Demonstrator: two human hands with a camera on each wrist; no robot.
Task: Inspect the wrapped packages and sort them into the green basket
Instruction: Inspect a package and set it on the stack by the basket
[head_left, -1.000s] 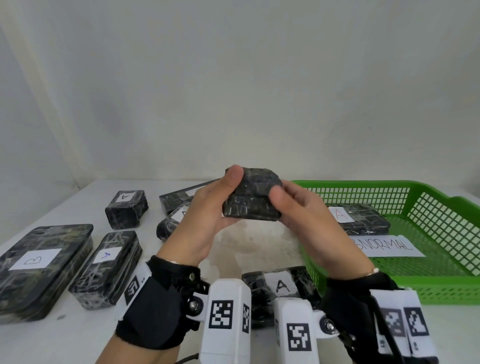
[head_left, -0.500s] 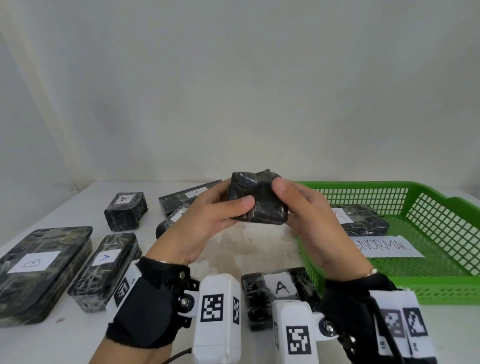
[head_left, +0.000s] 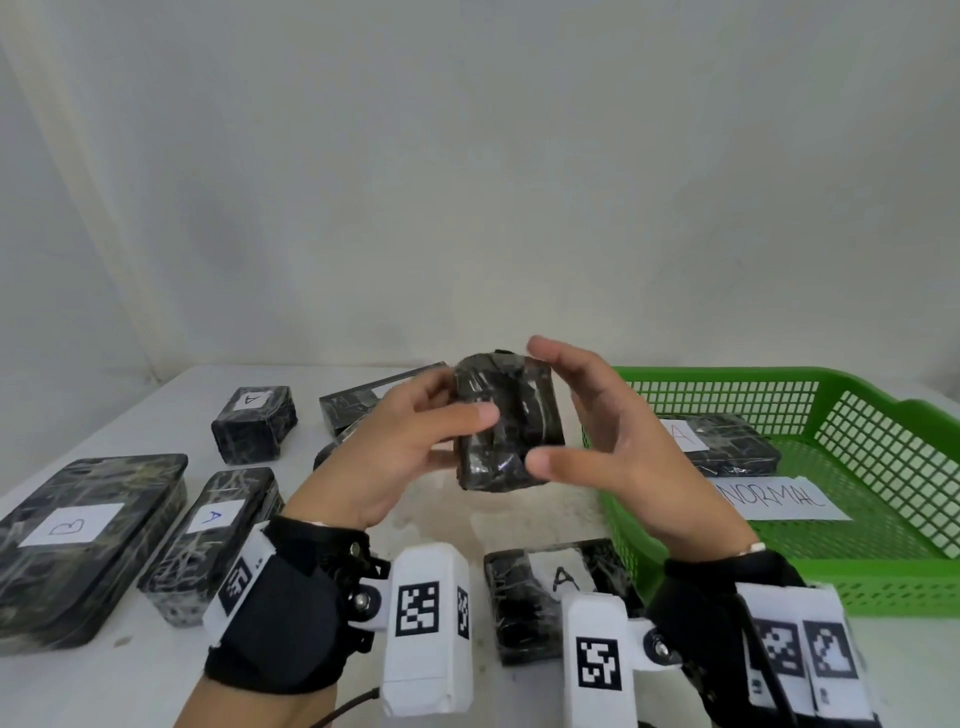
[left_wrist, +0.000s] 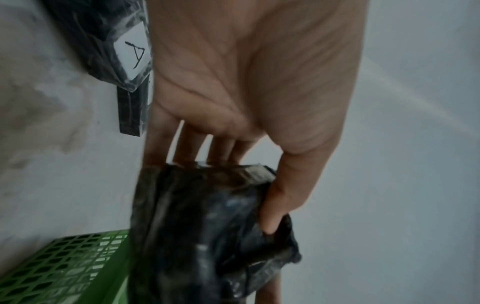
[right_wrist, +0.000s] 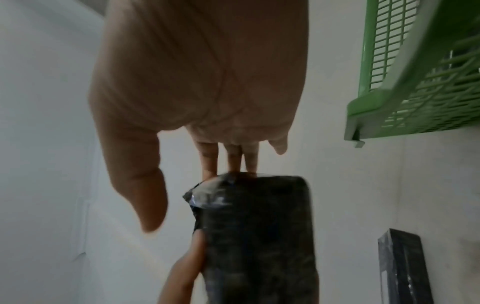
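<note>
I hold a small black wrapped package (head_left: 511, 415) in the air left of the green basket (head_left: 727, 371); no label shows on it. My left hand (head_left: 441, 421) grips it, thumb across the near face and fingers behind. In the left wrist view the thumb presses into the crinkled wrap of the package (left_wrist: 207, 226). My right hand (head_left: 602, 426) arches round its right side. In the right wrist view the right fingers (right_wrist: 231, 160) touch the far end of the package (right_wrist: 259, 236), and the thumb (right_wrist: 145, 195) stands off it.
In the basket lie a flat package labelled A (head_left: 727, 447) and a paper sheet reading NORMAL (head_left: 774, 499). On the white table: a large package labelled B (head_left: 78, 535), a long A one (head_left: 213, 525), a small A one (head_left: 254, 423) and another A one (head_left: 550, 592) near my wrists.
The package has been turned in my hands so a broad face now points at me. My right thumb came off it and the right fingers spread; both hands rose slightly.
</note>
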